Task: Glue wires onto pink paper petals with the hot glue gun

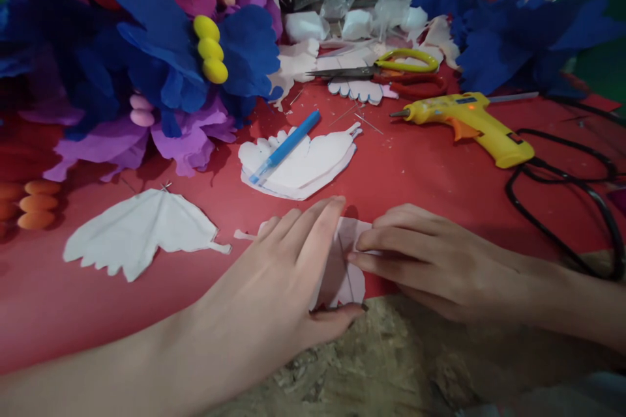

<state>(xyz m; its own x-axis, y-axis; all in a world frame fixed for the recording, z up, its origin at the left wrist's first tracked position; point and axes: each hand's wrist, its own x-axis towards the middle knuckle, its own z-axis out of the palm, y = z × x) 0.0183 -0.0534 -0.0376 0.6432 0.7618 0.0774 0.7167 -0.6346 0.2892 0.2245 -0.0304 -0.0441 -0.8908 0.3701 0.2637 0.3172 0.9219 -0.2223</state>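
A white wing-shaped paper cutout (345, 273) lies at the red table's front edge, much of it covered by my hands. Across its left side rests my left hand (288, 267), fingers stretched out flat and thumb apart at the near edge. My right hand (435, 260) has its fingers together, pinching the cutout's right edge; the thumb is hidden. Left of them is another white wing shape (147, 225), with thin wires along it. Just beyond my hands, a stack of white wing cutouts (317, 166) carries a blue pen (286, 146).
A yellow glue gun (469, 120) with its orange light on lies at the right, near its black cord (562, 221). Scissors (376, 68) with yellow and red handles lie at the back. Blue and purple paper flowers (180, 71) crowd the left. Thin wires (369, 122) are scattered mid-table.
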